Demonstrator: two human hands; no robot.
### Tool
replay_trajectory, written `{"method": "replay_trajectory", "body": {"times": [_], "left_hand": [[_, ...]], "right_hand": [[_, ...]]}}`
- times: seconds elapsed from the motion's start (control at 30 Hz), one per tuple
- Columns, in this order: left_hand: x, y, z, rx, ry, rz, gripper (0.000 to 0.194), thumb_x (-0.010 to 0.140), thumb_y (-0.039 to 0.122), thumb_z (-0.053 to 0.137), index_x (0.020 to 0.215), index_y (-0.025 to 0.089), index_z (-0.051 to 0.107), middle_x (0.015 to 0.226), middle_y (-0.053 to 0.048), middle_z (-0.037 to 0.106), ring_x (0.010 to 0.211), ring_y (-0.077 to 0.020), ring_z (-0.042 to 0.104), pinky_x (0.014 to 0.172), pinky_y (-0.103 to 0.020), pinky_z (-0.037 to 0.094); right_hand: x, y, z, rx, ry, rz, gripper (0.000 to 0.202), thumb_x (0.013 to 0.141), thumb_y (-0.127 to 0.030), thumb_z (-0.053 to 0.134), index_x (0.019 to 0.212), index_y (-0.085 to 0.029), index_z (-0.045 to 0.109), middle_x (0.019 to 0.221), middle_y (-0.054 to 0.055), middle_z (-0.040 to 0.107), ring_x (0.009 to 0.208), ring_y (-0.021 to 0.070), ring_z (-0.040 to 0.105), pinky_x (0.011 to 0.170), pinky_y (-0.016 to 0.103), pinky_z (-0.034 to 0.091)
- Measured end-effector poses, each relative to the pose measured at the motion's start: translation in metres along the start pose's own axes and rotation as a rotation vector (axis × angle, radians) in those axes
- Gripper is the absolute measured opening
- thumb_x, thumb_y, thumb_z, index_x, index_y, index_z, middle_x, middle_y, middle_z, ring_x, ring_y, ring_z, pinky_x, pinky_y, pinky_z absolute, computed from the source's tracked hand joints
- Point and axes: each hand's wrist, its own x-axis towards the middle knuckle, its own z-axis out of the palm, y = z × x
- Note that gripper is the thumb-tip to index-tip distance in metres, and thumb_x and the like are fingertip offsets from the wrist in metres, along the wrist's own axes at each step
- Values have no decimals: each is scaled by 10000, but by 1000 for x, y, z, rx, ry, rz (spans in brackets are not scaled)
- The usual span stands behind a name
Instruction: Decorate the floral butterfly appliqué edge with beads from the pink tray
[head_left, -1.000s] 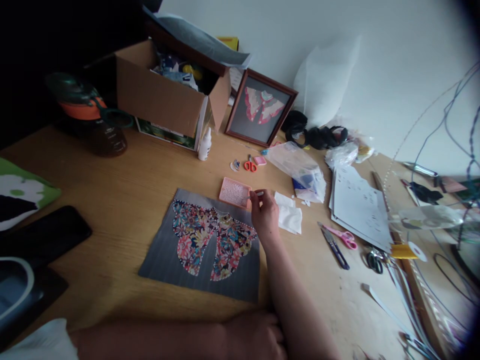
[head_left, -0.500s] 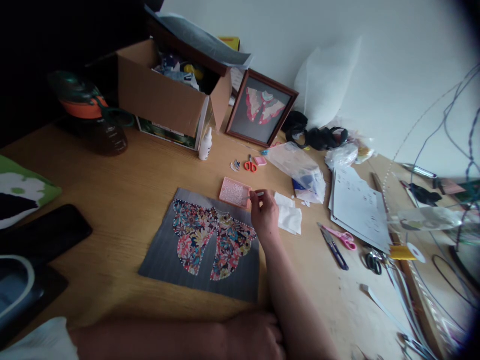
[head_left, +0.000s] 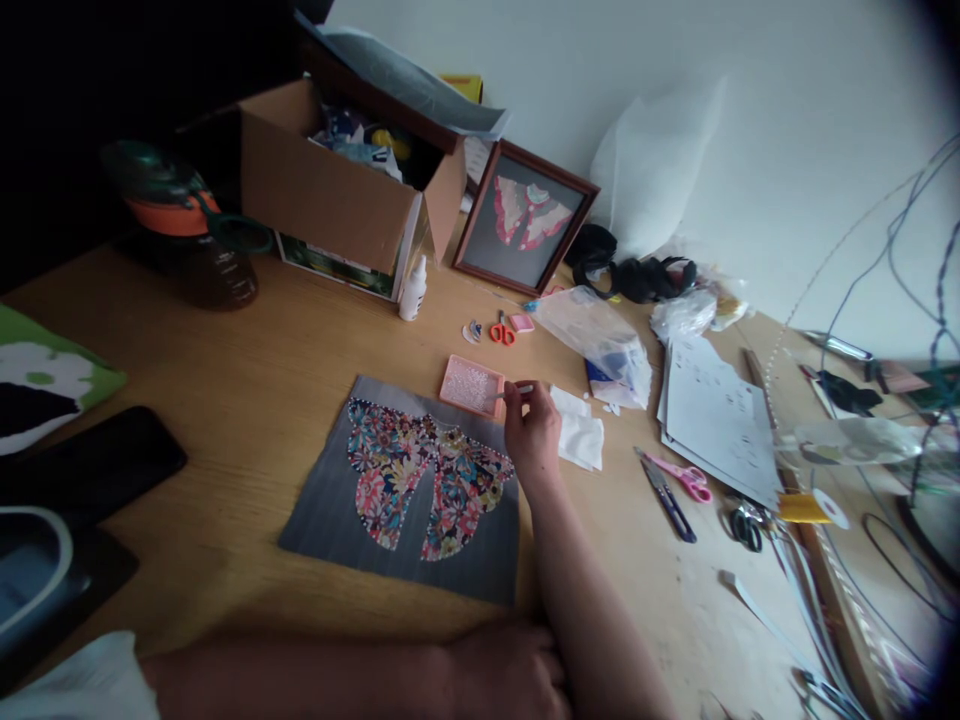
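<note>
My right hand [head_left: 534,430] is closed on a slim, pen-like pick tool [head_left: 527,389]. Its thin tip points into a pink tray [head_left: 442,391] of tiny white beads [head_left: 469,385]; whether it touches them is too small to tell. Below the tray lies a grey cloth [head_left: 322,520] bearing a floral butterfly- or collar-shaped fabric piece [head_left: 457,500], edged with white dots like beads. In the shade at the bottom, my left hand [head_left: 517,672] rests on the table with fingers curled, beside my right forearm. I see nothing in it.
Behind stand a glue bottle [head_left: 413,290], an open cardboard box [head_left: 330,205] and a framed collar picture [head_left: 529,215]. Orange scissors [head_left: 502,330] lie beyond the tray. White tissue [head_left: 579,430], pink scissors [head_left: 686,477] and papers [head_left: 712,410] are to the right. A bottle [head_left: 191,240] and phone [head_left: 112,465] are left.
My right hand has shifted very slightly right, and more of the tool's thin tip shows over the tray's edge. The left hand stays where it was.
</note>
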Motion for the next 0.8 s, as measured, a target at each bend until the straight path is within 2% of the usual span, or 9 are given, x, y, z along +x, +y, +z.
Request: {"method": "replay_trajectory", "body": {"times": [0.17,0.43,0.67,0.8], "left_hand": [[-1,-1,2,4,8,4,302,740,215,764,545,196,534,535,40,593,534,-101,516,623,-277,416],[-2,-1,4,3,0,6,316,755,244,758,548,199,524,528,44,587,547,-105,521,635,-274,414],[-3,1,6,8,2,-10,282,760,189,738,558,204,542,555,46,615,544,-108,520,627,-279,409],[-1,0,9,-4,9,3,305,781,218,729,543,207,540,550,33,626,519,-115,502,609,-288,399]], "right_hand": [[-1,-1,1,-7,-14,-5,349,978,-490,442,775,-228,553,713,39,640,714,210,592,693,324,407],[0,1,2,-10,-41,6,336,972,-482,436,782,-230,552,728,48,656,729,217,606,694,326,408],[-1,-1,1,-4,-33,-1,346,982,-488,432,800,-224,562,734,45,656,727,209,609,687,319,415],[-1,0,3,-13,-48,-8,349,990,-490,426,805,-226,559,745,47,660,730,208,611,679,317,415]]}}
